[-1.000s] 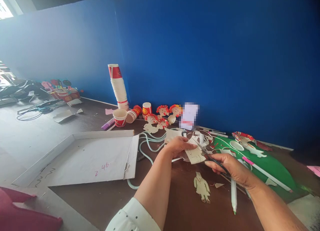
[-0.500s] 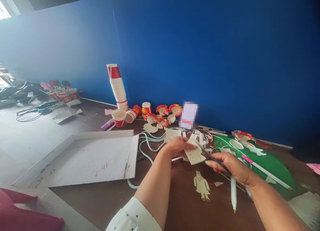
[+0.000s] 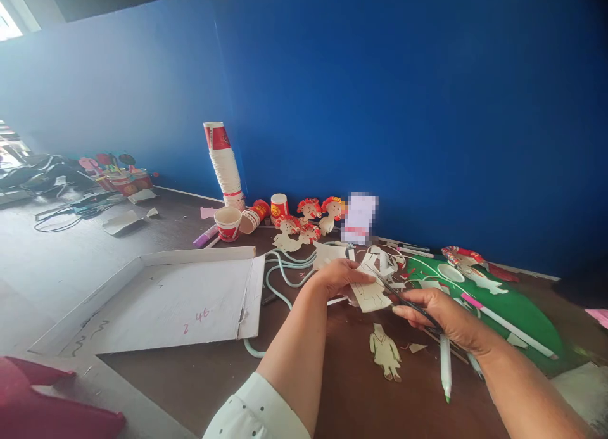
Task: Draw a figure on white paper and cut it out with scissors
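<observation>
Pinched in my left hand [image 3: 342,275] is a cream piece of paper [image 3: 373,297] with dark lines drawn on it. My right hand [image 3: 441,315] is closed around dark-handled scissors [image 3: 396,293], whose blades lie at the paper's upper right side, close to my left fingertips. Below the paper, a cut-out paper figure [image 3: 384,353] lies flat on the brown table, with a small paper scrap [image 3: 418,348] beside it. A green-tipped marker [image 3: 445,369] rests under and in front of my right hand.
A white cardboard tray [image 3: 171,299] lies left, a pale blue cord [image 3: 280,287] by its edge. Stacked paper cups [image 3: 227,173] and several red-haired paper figures [image 3: 310,209] stand near the blue partition [image 3: 380,97]. On the right, a green sheet [image 3: 527,318] carries a pink-capped marker [image 3: 508,325].
The whole view has shifted very slightly. Both hands keep their hold on the paper and scissors, with hardly any visible movement.
</observation>
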Demonstrator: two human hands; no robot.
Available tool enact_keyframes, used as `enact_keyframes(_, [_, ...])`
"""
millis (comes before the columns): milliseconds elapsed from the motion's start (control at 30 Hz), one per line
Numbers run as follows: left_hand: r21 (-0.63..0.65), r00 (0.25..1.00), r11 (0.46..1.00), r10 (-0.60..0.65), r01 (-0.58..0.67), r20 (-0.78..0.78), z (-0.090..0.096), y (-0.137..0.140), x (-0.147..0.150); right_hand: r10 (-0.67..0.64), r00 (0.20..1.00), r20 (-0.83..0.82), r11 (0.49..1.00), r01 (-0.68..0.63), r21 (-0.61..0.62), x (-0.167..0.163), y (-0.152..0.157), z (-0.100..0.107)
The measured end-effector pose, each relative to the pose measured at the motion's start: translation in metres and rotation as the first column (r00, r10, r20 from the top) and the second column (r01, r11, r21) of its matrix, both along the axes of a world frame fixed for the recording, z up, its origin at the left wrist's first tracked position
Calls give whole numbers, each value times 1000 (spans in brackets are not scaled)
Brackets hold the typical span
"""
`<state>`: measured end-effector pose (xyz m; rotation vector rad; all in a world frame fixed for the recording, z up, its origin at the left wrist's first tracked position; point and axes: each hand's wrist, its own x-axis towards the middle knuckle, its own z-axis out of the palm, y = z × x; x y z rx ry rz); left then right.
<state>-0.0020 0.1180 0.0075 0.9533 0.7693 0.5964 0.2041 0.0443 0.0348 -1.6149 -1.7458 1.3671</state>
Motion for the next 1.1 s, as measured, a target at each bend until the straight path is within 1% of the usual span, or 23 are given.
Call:
enact_keyframes(200, [-4, 1000, 1000, -6, 6, -6, -1, 1, 0, 4, 1000, -4, 1000, -4, -15, 0, 0, 0])
enact_keyframes(400, [25, 1000, 999, -25, 25, -11, -4, 2, 0, 29, 1000, 0, 998, -29, -47, 0, 1, 0])
enact_keyframes(633, [6, 1000, 1000, -17, 18, -11, -2, 3, 0, -6, 1000, 18, 1000, 6, 15, 1, 0, -4])
enact_keyframes(733, [-23, 1000, 1000, -6, 6, 6, -2, 2, 1, 7, 999, 31, 1000, -7, 6, 0, -1, -2])
enact_keyframes(867, [-37, 999, 999, 17, -15, 52, -6, 3, 4, 1, 1000, -6, 1000, -1, -5, -4, -2, 3])
enact_keyframes(1000, [-24, 995, 1000, -3, 5, 98, -11, 5, 5, -5, 1000, -20, 1000, 5, 19, -6, -2, 3])
enact_keyframes(1100, [4, 995, 1000, -17, 17, 97, -12, 4, 4, 5, 1000, -14, 1000, -5, 25, -5, -2, 2])
